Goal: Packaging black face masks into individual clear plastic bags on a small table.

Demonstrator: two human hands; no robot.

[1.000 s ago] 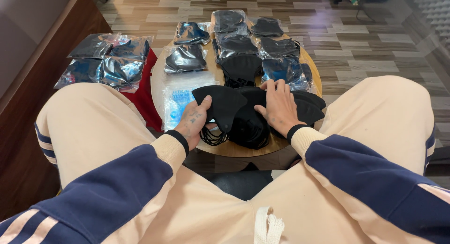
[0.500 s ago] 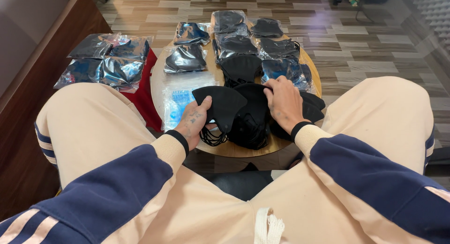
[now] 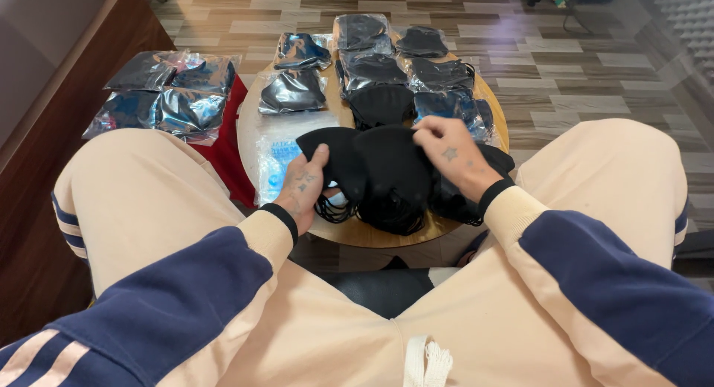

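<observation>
A heap of loose black face masks (image 3: pixel 394 182) lies at the near edge of a small round wooden table (image 3: pixel 372 234) between my knees. My left hand (image 3: pixel 301 188) grips the left side of the top black mask, thumb on its upper face. My right hand (image 3: pixel 450 153) pinches the right upper edge of the same heap, fingers curled over the fabric. Ear loops (image 3: pixel 335 208) dangle under the left hand.
Several bagged black masks (image 3: pixel 364 34) fill the far half of the table, with an empty clear bag (image 3: pixel 279 153) at its left. More bagged masks (image 3: pixel 167 93) lie on a red cloth (image 3: pixel 223 145) to the left. A wooden bench edge (image 3: pixel 44 134) runs along the left.
My right hand has slid from lying flat on the right side of the heap up to its top edge and now pinches it. The left hand keeps its grip.
</observation>
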